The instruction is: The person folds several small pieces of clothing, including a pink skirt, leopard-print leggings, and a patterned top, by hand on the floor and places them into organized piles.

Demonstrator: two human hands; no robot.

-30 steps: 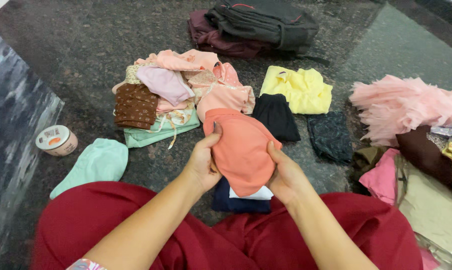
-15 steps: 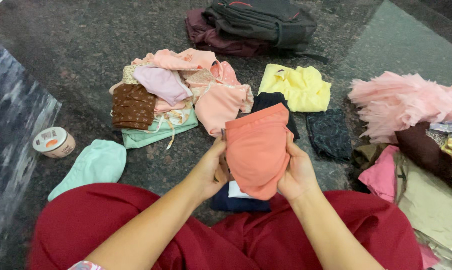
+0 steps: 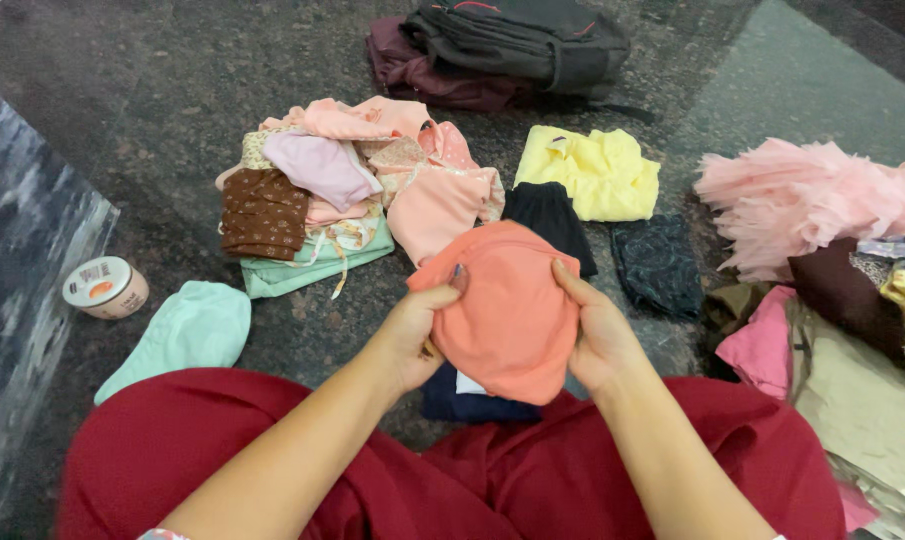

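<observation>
I grip a folded coral-orange garment (image 3: 502,310) between both hands: my left hand (image 3: 412,335) clasps its left edge, thumb on top, and my right hand (image 3: 597,335) pinches its right edge. It hangs just above a navy folded cloth (image 3: 462,400) with a white piece on it, close to my red-clad lap (image 3: 272,450). Beyond the garment lie a black folded piece (image 3: 552,220) and a yellow top (image 3: 592,175); to the garment's left, a heap of pink and brown baby clothes (image 3: 322,195).
</observation>
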